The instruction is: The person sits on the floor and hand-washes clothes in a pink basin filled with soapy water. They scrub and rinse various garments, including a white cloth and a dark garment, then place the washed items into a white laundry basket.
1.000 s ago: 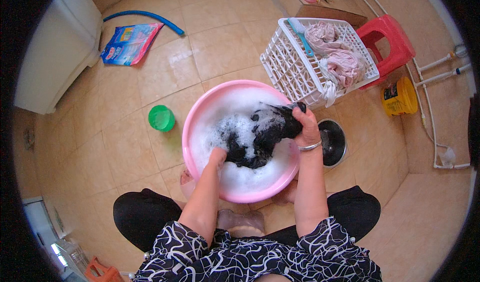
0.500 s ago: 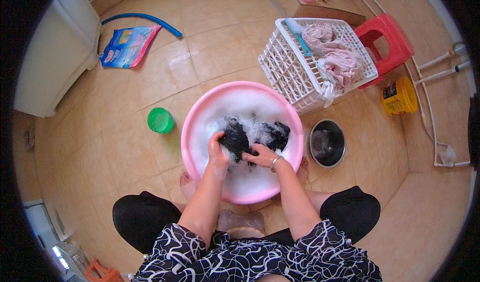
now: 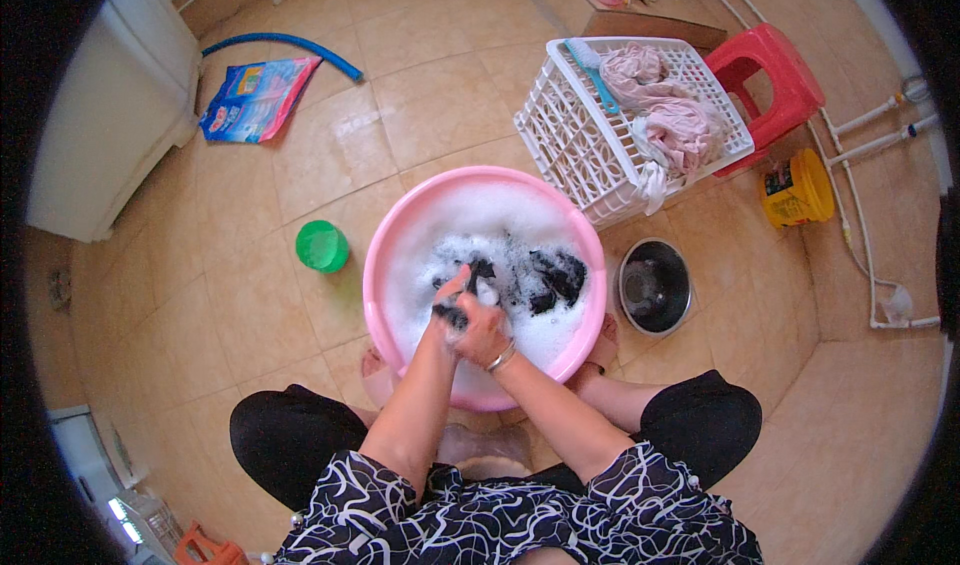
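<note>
A pink basin [image 3: 372,295] full of white suds [image 3: 490,205] stands between my feet. Both hands are together over its near left part, working a wet black cloth [image 3: 452,315]. My left hand [image 3: 450,297] has the cloth bunched against its palm, and its fingers are partly hidden. My right hand [image 3: 481,332], with a bangle at the wrist, is closed on the cloth and presses against the left. Dark fabric also pokes out of the foam just beyond the hands. To the right, more black fabric [image 3: 557,281] lies half sunk in the suds.
A green cup [image 3: 322,247] stands left of the basin, a metal bowl [image 3: 655,287] right of it. Beyond are an upturned-looking white crate [image 3: 575,135] bearing pink cloths [image 3: 680,133] and a brush [image 3: 595,75], a red stool [image 3: 765,75], a yellow bucket [image 3: 797,190], a detergent bag [image 3: 255,100] and a blue hose [image 3: 290,39].
My right hand has moved left and nearer to me, coming over onto my left hand. The cloth between them is now bunched up and more covered. My left hand has turned.
</note>
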Motion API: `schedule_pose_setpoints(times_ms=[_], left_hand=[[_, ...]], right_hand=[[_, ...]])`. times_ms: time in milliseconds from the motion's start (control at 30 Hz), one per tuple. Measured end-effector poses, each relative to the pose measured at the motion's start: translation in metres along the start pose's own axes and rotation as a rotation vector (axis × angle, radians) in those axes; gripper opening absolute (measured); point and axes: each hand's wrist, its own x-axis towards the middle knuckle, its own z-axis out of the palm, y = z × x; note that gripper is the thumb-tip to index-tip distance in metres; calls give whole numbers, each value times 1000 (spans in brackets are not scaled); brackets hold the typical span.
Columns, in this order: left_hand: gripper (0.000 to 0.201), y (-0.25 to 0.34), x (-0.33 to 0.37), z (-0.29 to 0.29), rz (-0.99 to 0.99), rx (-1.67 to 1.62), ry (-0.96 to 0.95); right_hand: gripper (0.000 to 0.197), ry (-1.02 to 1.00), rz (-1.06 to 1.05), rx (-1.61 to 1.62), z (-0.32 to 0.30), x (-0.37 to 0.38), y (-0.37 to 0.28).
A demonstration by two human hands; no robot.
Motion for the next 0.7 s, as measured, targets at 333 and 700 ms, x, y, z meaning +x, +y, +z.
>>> schedule_pose_setpoints(times_ms=[333, 700], left_hand=[[32, 10, -15, 78, 16, -25, 174], [32, 31, -13, 118, 211, -207, -61]], right_hand=[[46, -97, 370, -568, -51, 39, 123], [28, -1024, 61, -433, 24, -46, 176]])
